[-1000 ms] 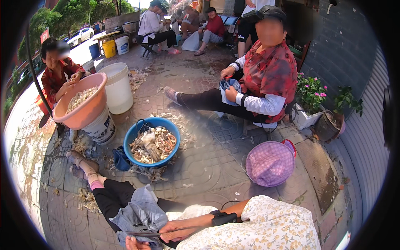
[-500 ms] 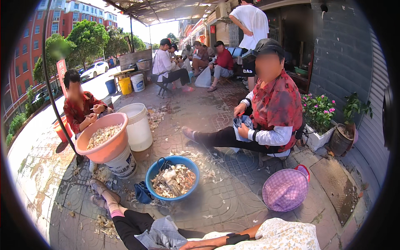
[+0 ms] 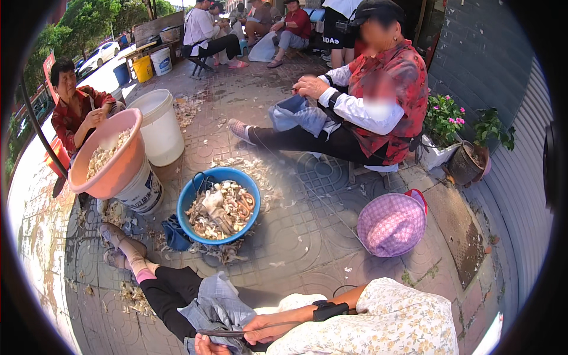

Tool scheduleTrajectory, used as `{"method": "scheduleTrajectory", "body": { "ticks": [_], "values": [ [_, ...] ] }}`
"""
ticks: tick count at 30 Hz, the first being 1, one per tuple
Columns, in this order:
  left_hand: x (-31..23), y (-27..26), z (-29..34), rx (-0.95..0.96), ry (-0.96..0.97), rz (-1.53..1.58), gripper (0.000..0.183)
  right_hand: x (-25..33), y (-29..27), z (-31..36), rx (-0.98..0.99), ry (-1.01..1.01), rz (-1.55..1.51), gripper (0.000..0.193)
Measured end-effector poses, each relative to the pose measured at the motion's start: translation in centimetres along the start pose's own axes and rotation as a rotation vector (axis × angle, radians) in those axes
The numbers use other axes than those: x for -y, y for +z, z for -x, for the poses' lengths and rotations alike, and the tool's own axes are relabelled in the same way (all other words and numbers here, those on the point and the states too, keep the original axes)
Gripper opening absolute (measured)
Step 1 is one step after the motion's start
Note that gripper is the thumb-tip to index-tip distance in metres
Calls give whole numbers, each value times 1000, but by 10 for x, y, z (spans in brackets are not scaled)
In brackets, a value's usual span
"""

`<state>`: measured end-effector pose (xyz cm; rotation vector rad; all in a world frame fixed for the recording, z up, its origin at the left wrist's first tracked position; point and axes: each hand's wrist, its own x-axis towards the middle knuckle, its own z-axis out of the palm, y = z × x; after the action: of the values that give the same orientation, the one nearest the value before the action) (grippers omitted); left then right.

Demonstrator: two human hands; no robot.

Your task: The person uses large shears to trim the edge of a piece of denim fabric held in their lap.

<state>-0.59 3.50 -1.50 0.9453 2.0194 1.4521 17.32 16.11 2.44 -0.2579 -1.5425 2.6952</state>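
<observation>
At the lower edge, my right hand (image 3: 266, 329) is closed round a thin dark strap (image 3: 220, 333), a black band on its wrist. My left hand (image 3: 211, 345) pinches the same strap near its other end, cut off partly by the picture's edge. Beneath and beside them a grey-blue cloth (image 3: 218, 300) lies over my black-trousered legs. Past my legs, a blue basin (image 3: 255, 222) holds pale cloves that look like garlic, husks and a crumpled whitish item. Dark blue cloth (image 3: 176, 234) lies against the basin's left side.
A pink basin (image 3: 106, 188) of cloves rests on a white bucket (image 3: 142, 192), beside a taller white bucket (image 3: 163, 133). A purple checked hat-like item (image 3: 391, 225) lies to the right. Co-workers sit left (image 3: 80, 112) and right (image 3: 384, 100). Husks litter the paving.
My view has tipped downward and shifted right. Both my hands now show, holding the strap; before, only my right forearm was visible. The co-worker on the right has raised their hands above a blue cloth.
</observation>
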Motion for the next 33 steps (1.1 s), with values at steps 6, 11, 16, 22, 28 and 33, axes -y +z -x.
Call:
{"method": "scheduleTrajectory", "body": {
  "ticks": [6, 11, 16, 22, 28, 33],
  "values": [
    [-14, 3, -1, -219, -376, 637, 29, -13, -3, -2, 43, 43, -17, 44],
    [27, -9, 18, -134, -31, 196, 32, -26, -5, -4, 73, 51, -5, 45],
    [27, -14, 25, -14, 160, 133, 33, -28, -4, 0, 80, 10, 15, 44],
    [19, -13, 29, -61, 82, 119, 28, -36, 0, 1, 78, -13, 34, 43],
    [-22, -9, 25, -199, -435, 877, 16, -26, 5, 0, 128, 26, 76, 43],
    [-26, -2, 28, -226, -291, 620, 13, -29, 7, -1, 112, 48, 80, 43]
  ]
}}
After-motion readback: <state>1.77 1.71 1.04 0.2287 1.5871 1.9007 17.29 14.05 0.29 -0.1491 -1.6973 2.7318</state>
